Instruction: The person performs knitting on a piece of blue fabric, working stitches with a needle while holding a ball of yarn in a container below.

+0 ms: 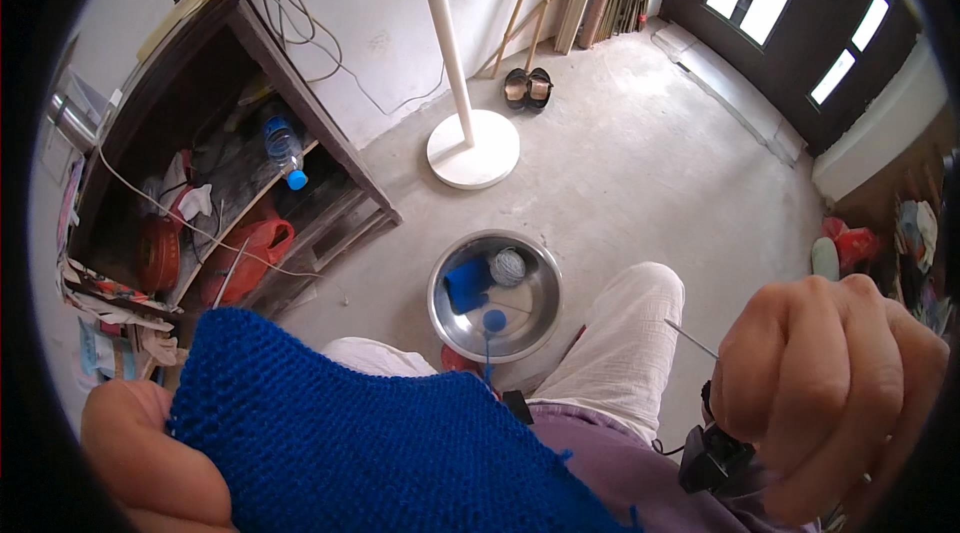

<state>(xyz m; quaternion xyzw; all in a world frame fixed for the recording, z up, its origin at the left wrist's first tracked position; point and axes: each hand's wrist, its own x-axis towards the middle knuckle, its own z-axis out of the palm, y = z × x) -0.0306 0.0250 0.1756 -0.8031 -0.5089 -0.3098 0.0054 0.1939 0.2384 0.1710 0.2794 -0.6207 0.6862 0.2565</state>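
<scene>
A broad piece of blue knitted fabric [360, 443] spreads over my lap. My left hand [154, 450] grips it at its left edge. A thin knitting needle [231, 274] sticks up from the fabric's upper left corner. Off to the right, apart from the fabric, my right hand [817, 375] is closed around another metal needle [691, 338], whose tip points up and left. Blue yarn [488, 360] runs from the knitting to a small blue ball [494, 320] in a steel basin [437, 319]. A grey yarn ball [508, 267] and a blue piece [466, 285] lie there too.
Ahead stands a white pedestal [472, 150] on a round base. A dark wooden cabinet [315, 113] at left holds a plastic bottle [282, 147] and a red bag [255, 255]. Black shoes [528, 89] rest by the wall, near bamboo poles [517, 8]. A dark door [802, 30] is at upper right.
</scene>
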